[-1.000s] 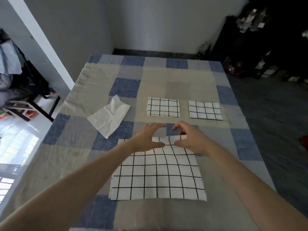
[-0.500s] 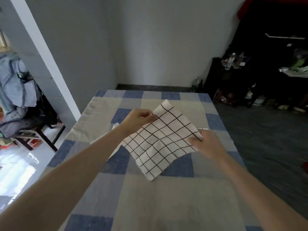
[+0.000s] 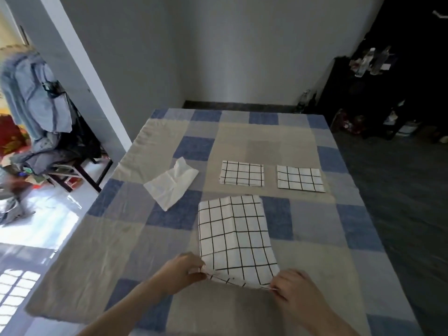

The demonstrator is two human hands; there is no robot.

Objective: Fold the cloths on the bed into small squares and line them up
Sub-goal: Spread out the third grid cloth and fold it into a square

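- The bed [image 3: 116,241] runs from the near edge toward the far wall.
- A long cloth [image 3: 235,238] lies at the middle of the bed, lengthwise away from the person.
- The left hand [image 3: 180,272] pinches its near left corner; the right hand [image 3: 294,291] pinches its near right corner.
- Beyond it lie two folded squares side by side, apart: one [image 3: 242,173] straight behind, the other [image 3: 300,178] to its right.
- A crumpled cloth [image 3: 171,186] lies left of the squares.
- A chair [image 3: 72,170] stands left of the bed.
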